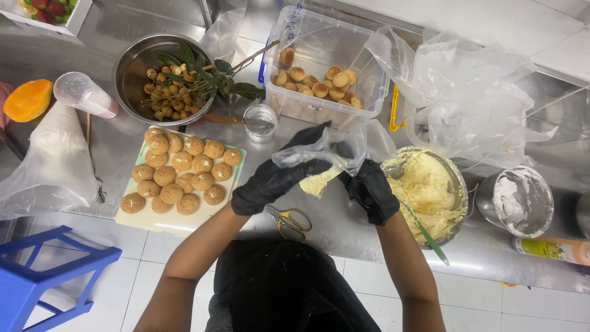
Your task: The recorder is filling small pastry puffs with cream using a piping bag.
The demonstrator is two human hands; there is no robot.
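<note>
Gloved left hand [270, 181] and right hand [370, 189] gripping half-filled piping bag [324, 161]; cream bowl [456, 178] right, still full; unfilled cream puffs [179, 174] left.

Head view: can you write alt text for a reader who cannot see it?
Two black-gloved hands, left hand and right hand, hold a clear piping bag of pale yellow cream above a steel counter. A board of round puffs lies to the left, a bowl of cream to the right.
</note>
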